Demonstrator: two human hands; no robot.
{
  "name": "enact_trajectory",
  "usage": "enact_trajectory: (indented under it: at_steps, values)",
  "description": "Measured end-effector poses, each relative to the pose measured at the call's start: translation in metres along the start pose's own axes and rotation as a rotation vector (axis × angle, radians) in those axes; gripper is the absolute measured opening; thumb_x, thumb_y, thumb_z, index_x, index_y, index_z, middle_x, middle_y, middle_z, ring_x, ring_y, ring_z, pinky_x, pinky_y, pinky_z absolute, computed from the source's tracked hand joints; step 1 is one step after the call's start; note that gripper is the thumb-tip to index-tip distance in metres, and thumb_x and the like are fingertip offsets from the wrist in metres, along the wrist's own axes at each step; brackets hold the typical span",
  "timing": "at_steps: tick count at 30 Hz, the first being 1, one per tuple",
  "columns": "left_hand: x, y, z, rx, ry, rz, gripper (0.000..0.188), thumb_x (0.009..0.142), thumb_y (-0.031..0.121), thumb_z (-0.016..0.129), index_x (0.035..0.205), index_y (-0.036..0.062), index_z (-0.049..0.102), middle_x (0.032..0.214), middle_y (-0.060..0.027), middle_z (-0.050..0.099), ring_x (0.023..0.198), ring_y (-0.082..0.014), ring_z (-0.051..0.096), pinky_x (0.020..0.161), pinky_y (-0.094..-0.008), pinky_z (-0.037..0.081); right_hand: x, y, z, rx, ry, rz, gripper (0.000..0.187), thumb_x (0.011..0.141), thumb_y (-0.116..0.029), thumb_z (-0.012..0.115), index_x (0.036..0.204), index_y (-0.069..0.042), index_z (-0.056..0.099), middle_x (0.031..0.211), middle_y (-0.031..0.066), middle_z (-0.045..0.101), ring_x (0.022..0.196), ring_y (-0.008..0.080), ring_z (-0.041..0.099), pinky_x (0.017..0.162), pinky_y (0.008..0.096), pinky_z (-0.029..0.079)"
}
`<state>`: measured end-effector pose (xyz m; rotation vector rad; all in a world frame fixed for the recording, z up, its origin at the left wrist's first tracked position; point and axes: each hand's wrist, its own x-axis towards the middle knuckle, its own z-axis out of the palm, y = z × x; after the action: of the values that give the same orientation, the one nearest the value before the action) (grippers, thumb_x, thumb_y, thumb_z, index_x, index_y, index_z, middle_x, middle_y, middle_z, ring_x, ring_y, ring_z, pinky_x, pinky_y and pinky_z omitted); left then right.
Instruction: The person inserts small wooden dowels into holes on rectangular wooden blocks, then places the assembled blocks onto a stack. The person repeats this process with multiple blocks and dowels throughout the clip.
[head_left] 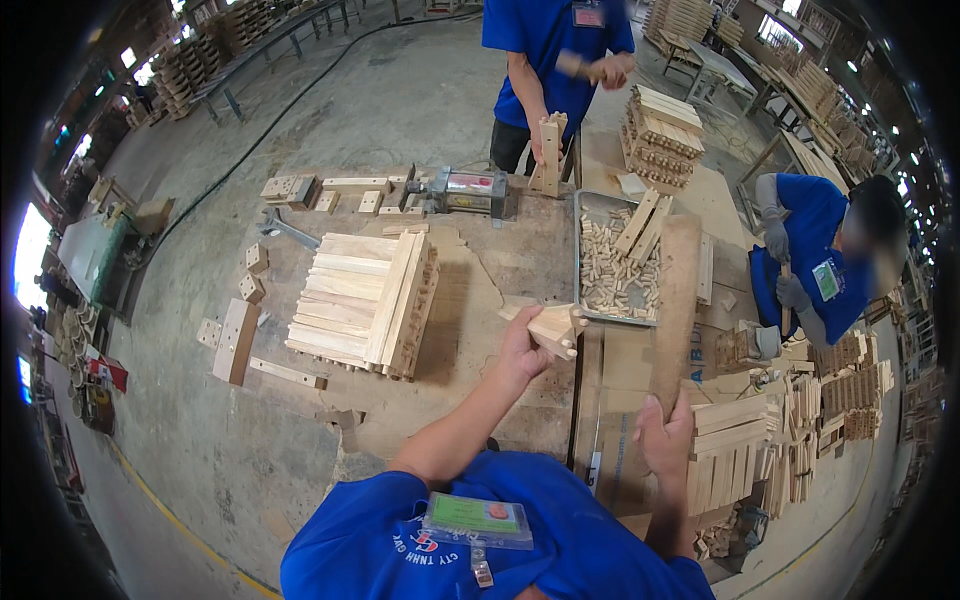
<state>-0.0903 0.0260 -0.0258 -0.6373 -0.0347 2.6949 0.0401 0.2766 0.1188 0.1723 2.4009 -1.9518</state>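
Near the middle of the bench, my left hand (524,352) is closed around short wooden slats (550,326), with round dowel pegs standing out of their right ends. I cannot make out exactly how many slats it grips. My right hand (664,436) is wrapped round the lower end of a long, flat wooden bat (676,310), which points up and away from me. Beyond the bat sits a metal tray (578,250) of loose dowels (612,285), with two drilled slats (645,228) lying across it. Left of my left hand is a neat stack of slats (350,300).
A clamp cylinder (467,192), wrench (290,229) and drilled blocks (256,258) lie on the bench (470,400). Across it, a co-worker (560,60) holds slats upright; another co-worker (820,260) works at right. More slats are piled at right (735,450) and far right of the bench (662,135).
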Motion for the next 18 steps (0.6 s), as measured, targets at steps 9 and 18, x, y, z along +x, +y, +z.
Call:
enact_trajectory:
  at_steps: [9,18]
  values:
    - [0.012,-0.015,-0.026,-0.182,0.095,0.025,0.037,0.102,0.019,0.054,0.129,-0.0050,0.064,0.120,-0.0225,0.073,0.102,-0.0387,0.076,0.090,-0.0492,0.068,0.006,-0.044,-0.007,-0.233,-0.009,-0.435,0.029,0.106,-0.015,0.061,0.129,0.000,0.053,0.079,0.0023,0.060,0.062,0.0090,0.056,0.057,0.0268,0.048]
    - [0.018,-0.013,-0.015,-0.262,0.075,0.039,0.036,0.101,0.016,0.055,0.128,-0.0062,0.063,0.118,-0.0222,0.072,0.103,-0.0396,0.075,0.093,-0.0508,0.067,0.004,0.013,-0.008,-0.254,-0.193,-0.682,0.034,0.100,-0.019,0.065,0.124,0.004,0.056,0.082,0.0110,0.062,0.067,0.0186,0.062,0.065,0.0318,0.054]
